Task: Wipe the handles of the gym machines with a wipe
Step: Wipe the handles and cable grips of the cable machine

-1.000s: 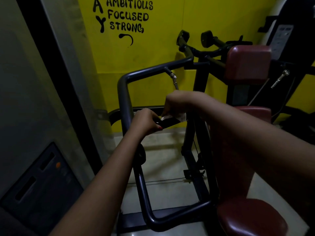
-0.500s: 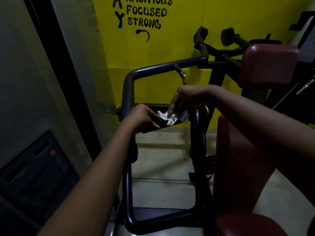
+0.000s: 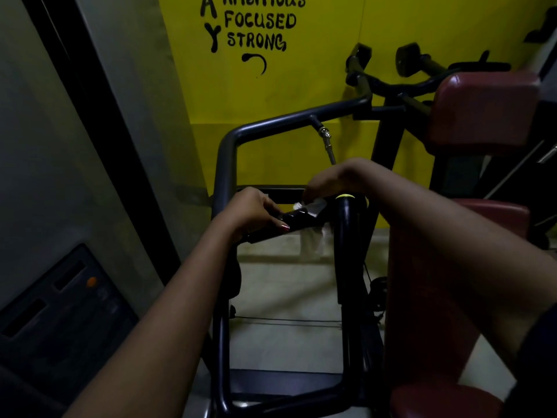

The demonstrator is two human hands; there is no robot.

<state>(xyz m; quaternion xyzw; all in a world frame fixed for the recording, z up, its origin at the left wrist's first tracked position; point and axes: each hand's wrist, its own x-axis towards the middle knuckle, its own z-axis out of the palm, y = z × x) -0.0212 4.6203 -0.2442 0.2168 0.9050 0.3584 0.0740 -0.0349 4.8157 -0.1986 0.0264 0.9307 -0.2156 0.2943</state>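
Black and short, the handle (image 3: 301, 220) runs level between the grey frame (image 3: 226, 158) and an upright grip (image 3: 343, 251) topped with a yellow ring (image 3: 345, 196). Your left hand (image 3: 253, 212) is wrapped round the handle's left end, with the thumb lying along the near side. Your right hand (image 3: 334, 179) comes in from above at the handle's right end, fingers bent down and pinching the white wipe (image 3: 315, 205) against the top of the bar. Part of the wipe drapes over and hangs, blurred, below the handle, just beside the upright grip. Your two hands sit near each other on the bar without touching. To your right are the machine's red pads (image 3: 422, 297). Behind the machine a yellow wall (image 3: 301, 86) carries black lettering. A dark panel (image 3: 66, 312) with an orange dot sits low on your left.
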